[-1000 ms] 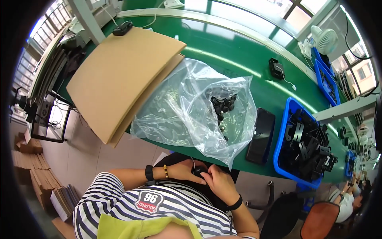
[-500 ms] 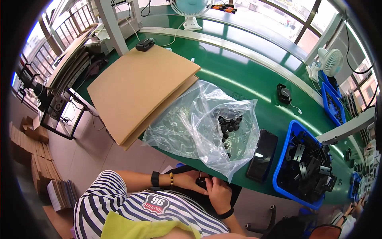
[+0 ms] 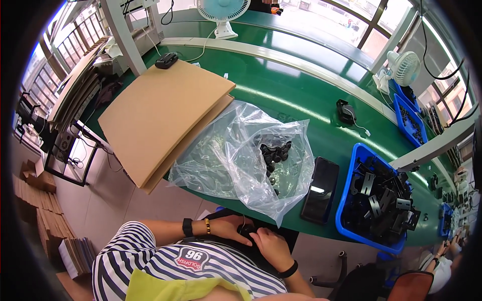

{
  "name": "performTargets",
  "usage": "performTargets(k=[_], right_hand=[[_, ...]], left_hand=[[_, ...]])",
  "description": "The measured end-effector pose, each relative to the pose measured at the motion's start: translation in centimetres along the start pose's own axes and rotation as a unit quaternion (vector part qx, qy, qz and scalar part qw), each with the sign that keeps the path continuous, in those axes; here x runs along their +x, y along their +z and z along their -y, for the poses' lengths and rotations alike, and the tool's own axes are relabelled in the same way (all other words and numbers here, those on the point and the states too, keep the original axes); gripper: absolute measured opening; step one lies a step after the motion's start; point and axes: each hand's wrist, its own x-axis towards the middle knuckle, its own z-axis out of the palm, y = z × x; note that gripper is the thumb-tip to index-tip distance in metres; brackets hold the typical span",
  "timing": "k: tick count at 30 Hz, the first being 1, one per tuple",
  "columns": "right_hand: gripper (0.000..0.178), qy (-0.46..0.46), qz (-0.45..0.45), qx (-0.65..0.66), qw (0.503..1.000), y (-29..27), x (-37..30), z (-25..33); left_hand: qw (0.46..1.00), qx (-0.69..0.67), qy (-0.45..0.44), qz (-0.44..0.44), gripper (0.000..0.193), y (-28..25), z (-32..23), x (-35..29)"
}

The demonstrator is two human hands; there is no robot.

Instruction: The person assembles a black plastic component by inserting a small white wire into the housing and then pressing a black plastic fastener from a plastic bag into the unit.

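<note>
Close to my body, below the table's front edge, my left hand (image 3: 227, 229) curls around a small black part (image 3: 246, 230) with a thin pale wire. Most of the part is hidden by the fingers. Just to its right is my right hand (image 3: 273, 248), fingers bent and pressed together at the part's edge; whether something small is pinched in them I cannot make out. Beyond the hands, a clear plastic bag (image 3: 216, 165) lies on the green table (image 3: 281, 90), its mouth turned toward the right with several small black pieces (image 3: 273, 153) inside.
A black phone (image 3: 320, 190) lies right of the bag, beside a blue bin (image 3: 343, 220) of black brackets. Cardboard sheets (image 3: 165, 110) overhang the table at left. A black wired part (image 3: 346, 111) sits farther back. Two fans stand behind; a chair (image 3: 351, 276) is at lower right.
My head view has shifted, so the table's things sit further left in the picture. The right hand's fingers have drawn slightly back from the black part, while the left keeps its hold.
</note>
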Motion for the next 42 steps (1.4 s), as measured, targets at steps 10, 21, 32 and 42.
performTargets(k=[10,21,32,42], right_hand=[[0.031,-0.051,-0.120,0.060,0.990,-0.2,0.0,-0.2],[0.029,0.022,-0.067,0.177,0.982,-0.7,0.4,-0.1],[0.032,0.024,-0.115,0.175,0.977,0.9,0.7,0.3],[0.038,0.058,-0.064,0.214,0.973,1.4,0.6,-0.4]], left_hand=[[0.999,-0.019,0.039,0.011,0.061,-0.2,-0.2,0.4],[0.997,-0.076,0.006,-0.022,0.058,-0.6,-0.5,0.5],[0.980,-0.191,-0.018,-0.046,0.062,0.0,1.1,0.4],[0.990,-0.141,0.021,-0.024,0.064,0.1,1.4,0.6]])
